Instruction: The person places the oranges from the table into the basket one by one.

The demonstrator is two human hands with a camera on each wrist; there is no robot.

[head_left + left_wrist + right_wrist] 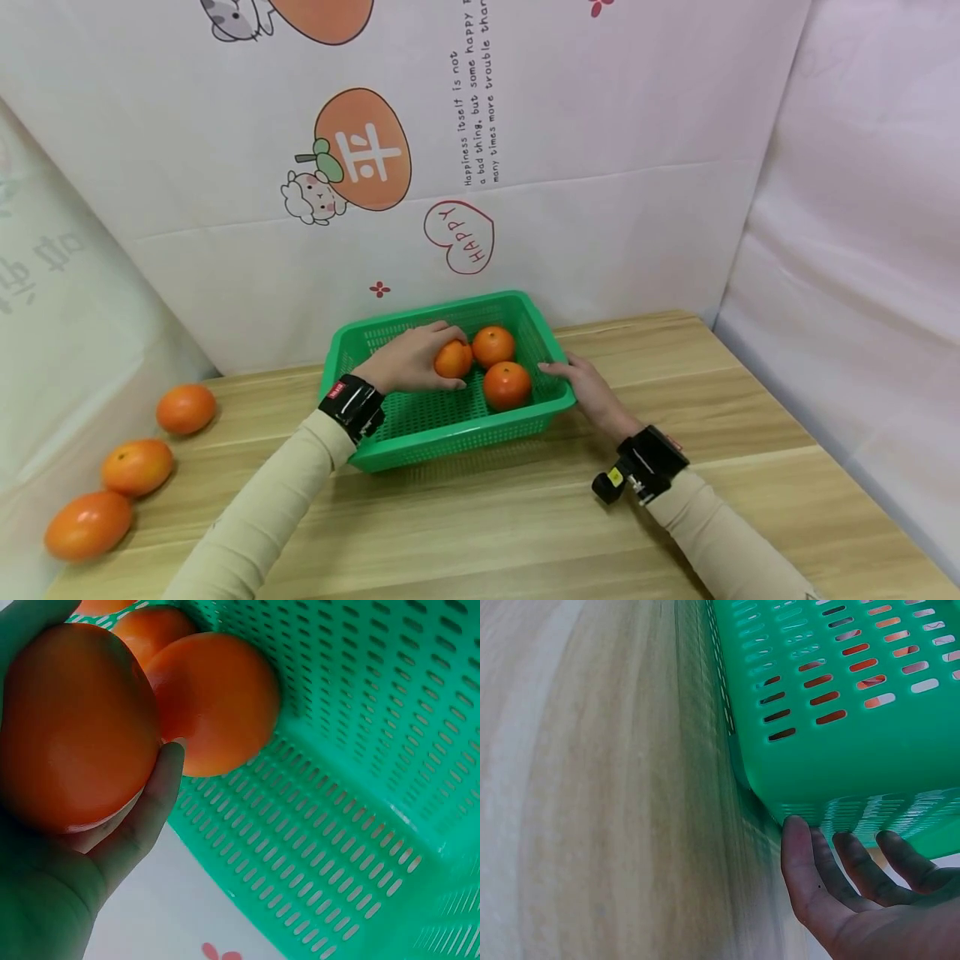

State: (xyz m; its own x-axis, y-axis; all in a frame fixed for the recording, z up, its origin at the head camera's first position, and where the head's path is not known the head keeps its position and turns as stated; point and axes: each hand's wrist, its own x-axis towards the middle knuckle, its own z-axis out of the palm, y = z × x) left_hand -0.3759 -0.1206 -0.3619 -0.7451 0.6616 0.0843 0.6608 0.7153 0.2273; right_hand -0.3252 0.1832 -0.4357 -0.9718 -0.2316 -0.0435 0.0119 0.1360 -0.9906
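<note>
A green plastic basket [450, 433] with slotted walls stands on the wooden table. Inside it, my left hand [408, 358] holds a smooth orange [453, 360] between thumb and fingers; the left wrist view shows this orange [79, 727] close up in the hand [45, 892]. Two more oranges, a rear one [493, 346] and a front one [507, 386], sit beside it in the basket's right part. My right hand [592, 392] grips the basket's right end, one digit over the rim. In the right wrist view, that hand's fingertips [796, 825] touch the outer wall.
Several oranges lie in a row on the table at the left, among them a far one [186, 408], a middle one [138, 467] and a near one [88, 526]. A printed white cloth [585, 233] hangs behind the basket. The wooden table [465, 533] extends in front.
</note>
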